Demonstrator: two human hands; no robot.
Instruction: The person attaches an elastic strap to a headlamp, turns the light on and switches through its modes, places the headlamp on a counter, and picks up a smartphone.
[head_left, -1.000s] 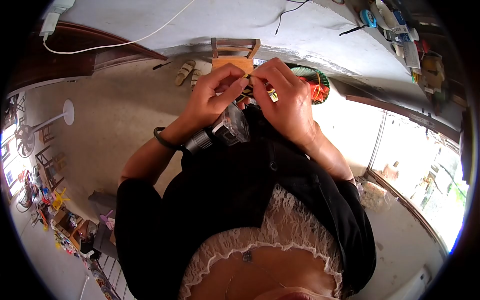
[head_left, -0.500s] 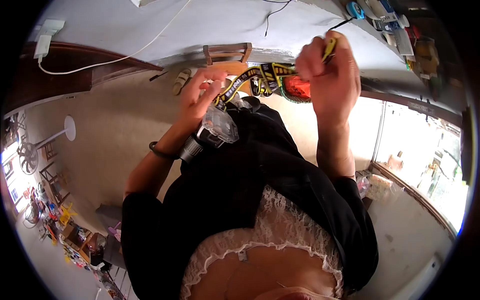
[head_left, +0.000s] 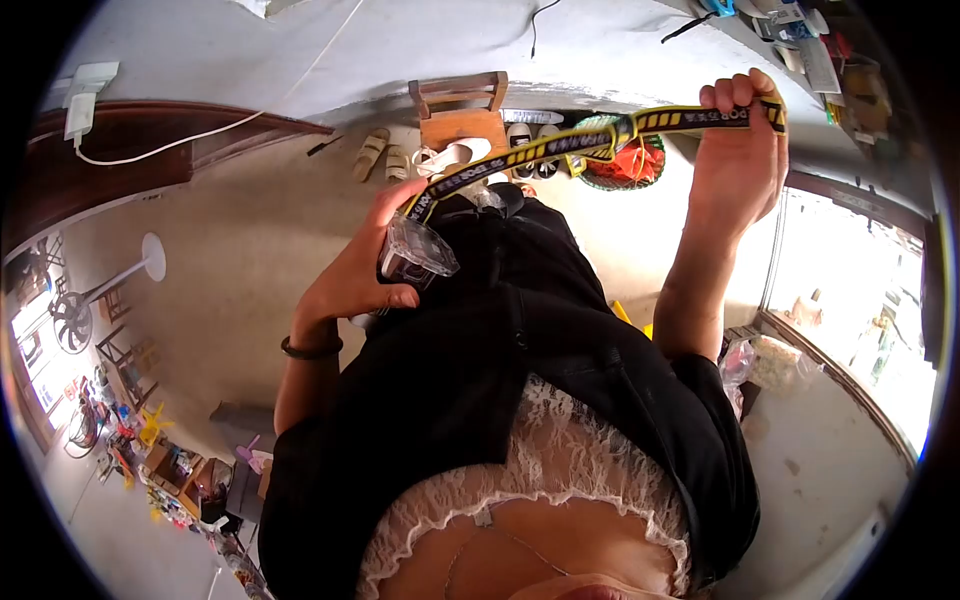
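gripping lamp [head_left: 415, 250] w/ left hand [head_left: 345, 280] at left, prob. from beneath too (hidden); clasping strap [head_left: 530, 152] w/ right hand [head_left: 742, 165], far right. hold lamp steady, strap taut & flat btwn, no twists.

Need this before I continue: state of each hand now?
Left hand: holding the boxy, clear-plastic-fronted headlamp.
Right hand: closed, holding the flat black-and-yellow woven strap near its end.
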